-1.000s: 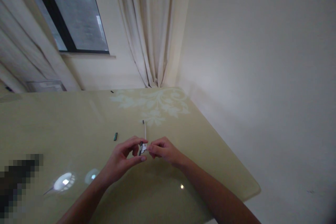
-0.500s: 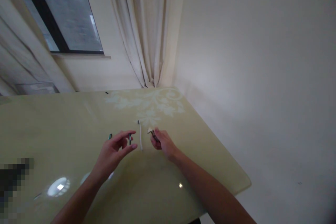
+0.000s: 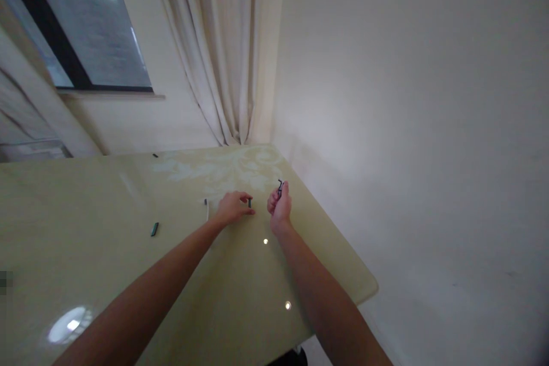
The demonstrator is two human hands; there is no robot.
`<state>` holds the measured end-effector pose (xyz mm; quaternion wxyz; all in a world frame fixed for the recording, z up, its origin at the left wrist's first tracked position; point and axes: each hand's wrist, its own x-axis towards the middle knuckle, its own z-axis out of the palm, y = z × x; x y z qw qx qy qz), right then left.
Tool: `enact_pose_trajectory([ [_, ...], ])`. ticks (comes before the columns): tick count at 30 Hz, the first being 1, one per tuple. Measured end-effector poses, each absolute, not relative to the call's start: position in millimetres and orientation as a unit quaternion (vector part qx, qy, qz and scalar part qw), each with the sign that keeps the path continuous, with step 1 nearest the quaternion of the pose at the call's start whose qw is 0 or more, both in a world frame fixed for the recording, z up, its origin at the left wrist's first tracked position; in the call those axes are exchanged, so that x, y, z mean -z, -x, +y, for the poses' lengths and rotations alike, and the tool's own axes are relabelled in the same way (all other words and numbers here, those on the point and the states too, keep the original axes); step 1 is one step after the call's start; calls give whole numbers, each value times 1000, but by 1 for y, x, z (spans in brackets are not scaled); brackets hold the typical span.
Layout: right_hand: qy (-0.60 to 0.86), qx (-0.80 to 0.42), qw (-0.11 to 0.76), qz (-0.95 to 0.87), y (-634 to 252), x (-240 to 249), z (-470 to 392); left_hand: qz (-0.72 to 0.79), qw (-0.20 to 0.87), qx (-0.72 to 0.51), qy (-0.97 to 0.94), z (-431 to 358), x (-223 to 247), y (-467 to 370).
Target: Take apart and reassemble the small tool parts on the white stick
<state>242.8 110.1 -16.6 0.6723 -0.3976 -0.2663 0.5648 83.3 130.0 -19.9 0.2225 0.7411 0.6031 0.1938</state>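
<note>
My left hand [image 3: 234, 207] pinches a small dark rectangular piece [image 3: 250, 203] between thumb and fingertips, just above the table. To its right, my right hand [image 3: 279, 209] is closed around a small dark object with a bent metal end [image 3: 280, 186] that sticks up past the thumb; its kind is too small to tell. A thin white cord [image 3: 208, 210] with a dark tip lies left of my left hand, its lower part hidden behind the wrist. Farther left on the table lies a short dark green strip [image 3: 155, 229].
The glossy pale yellow-green table [image 3: 184, 291] has a white floral pattern near its far corner. A tiny dark piece [image 3: 155, 155] lies by the far edge. A bare wall [image 3: 407, 126] runs along the right, and curtains [image 3: 214, 51] hang behind the table.
Both hands have moved right and away from me; the left has crossed over to the right side of the white cord. The right hand has turned its object upright. The view has shifted right.
</note>
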Motion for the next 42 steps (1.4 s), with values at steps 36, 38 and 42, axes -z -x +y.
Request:
enact_pose_trajectory([
  [36, 398, -569, 545, -469, -203, 14, 58, 739, 106, -189, -637, 35, 36, 142],
  [38, 391, -581, 529, -479, -201, 13, 55, 727, 108, -241, -634, 34, 34, 130],
  [42, 344, -639, 482, -491, -195, 11, 48, 605, 123, -426, -661, 19, 21, 77],
])
